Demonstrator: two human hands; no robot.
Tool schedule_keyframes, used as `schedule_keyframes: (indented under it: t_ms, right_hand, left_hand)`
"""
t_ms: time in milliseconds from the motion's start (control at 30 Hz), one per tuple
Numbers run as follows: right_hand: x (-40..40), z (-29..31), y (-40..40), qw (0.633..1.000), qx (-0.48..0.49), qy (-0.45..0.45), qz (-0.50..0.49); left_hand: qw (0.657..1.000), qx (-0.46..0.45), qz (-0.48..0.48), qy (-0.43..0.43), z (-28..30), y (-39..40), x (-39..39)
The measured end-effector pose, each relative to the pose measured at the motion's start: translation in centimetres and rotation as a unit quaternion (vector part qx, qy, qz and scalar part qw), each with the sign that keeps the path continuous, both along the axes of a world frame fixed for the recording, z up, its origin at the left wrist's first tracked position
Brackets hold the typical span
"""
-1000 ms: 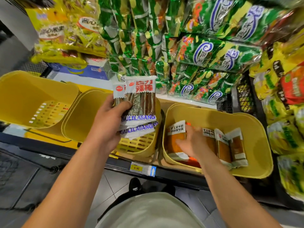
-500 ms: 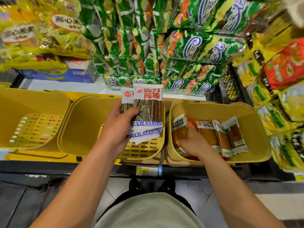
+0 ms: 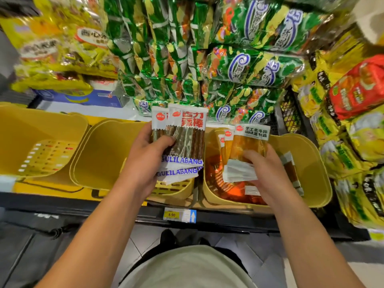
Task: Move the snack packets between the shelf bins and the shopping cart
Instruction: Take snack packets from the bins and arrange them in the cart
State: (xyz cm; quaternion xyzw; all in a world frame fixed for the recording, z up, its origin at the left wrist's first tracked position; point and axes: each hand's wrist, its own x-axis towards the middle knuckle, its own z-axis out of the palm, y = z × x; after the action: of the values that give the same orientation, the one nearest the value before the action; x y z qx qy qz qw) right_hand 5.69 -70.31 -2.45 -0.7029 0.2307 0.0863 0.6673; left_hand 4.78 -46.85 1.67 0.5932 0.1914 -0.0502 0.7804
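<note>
Head view looks down on three yellow shelf bins, and we take the middle bin (image 3: 108, 154) as our landmark. Our left hand (image 3: 145, 161) hovers over its right half, fingers (image 3: 164, 142) curled round a small stack of spicy-stick packets (image 3: 185, 146), thumb across the front. Those packets stand upright in the grip, long axis running from the bin's near rim toward the shelf behind, red-and-white headers at the far end and the blue lettering at the near end.

Right of the middle bin, touching it, sits the right bin (image 3: 311, 163). Our right hand (image 3: 268, 173) is over it, fingers clamped on a fan of orange packets (image 3: 247, 150) lifted clear of the bin floor, with more orange packets (image 3: 226, 188) lying loose beneath. The held fan also points away from us, headers at the far end, our fingers wrapped over its lower right part and the thumb hidden behind it.

Left of the middle bin, the left bin (image 3: 41, 142) holds nothing we can make out.

No shopping cart shows here, so we judge that both bundles are on their way out of the bins and that the cart lies somewhere outside the view. The right hand is nearer to the remaining orange packets, which lie directly below its fingers; the left hand is already full.
</note>
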Motion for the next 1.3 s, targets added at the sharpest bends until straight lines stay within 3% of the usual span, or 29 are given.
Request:
schedule_keyframes:
  t_ms: [133, 267, 467, 733, 967, 1300]
  right_hand:
    - [0.0, 1.8, -0.4, 0.997, 0.072, -0.027, 0.022]
    - [-0.8, 3.4, -0.1, 0.989, 0.086, -0.048, 0.112]
    - [-3.7, 3.4, 3.8, 0.952, 0.13, -0.024, 0.276]
    - [-10.1, 2.8, 13.7, 0.883, 0.138, -0.031, 0.447]
    - [-18.2, 1.7, 23.0, 0.813, 0.124, -0.006, 0.569]
    - [-30.0, 1.2, 38.8, 0.764, 0.081, -0.033, 0.639]
  left_hand:
    - [0.997, 0.031, 0.066, -0.03, 0.3, -1.1, -2.5]
    - [0.983, 0.068, 0.162, -0.047, 0.4, -2.3, -6.8]
    - [0.95, 0.097, 0.297, -0.001, -0.4, -2.2, -15.4]
    - [0.862, 0.104, 0.493, 0.054, -1.2, 0.4, -27.5]
    - [0.779, 0.056, 0.621, 0.071, -2.3, 5.5, -37.8]
    - [0.731, -0.02, 0.68, 0.056, -4.3, 18.5, -49.2]
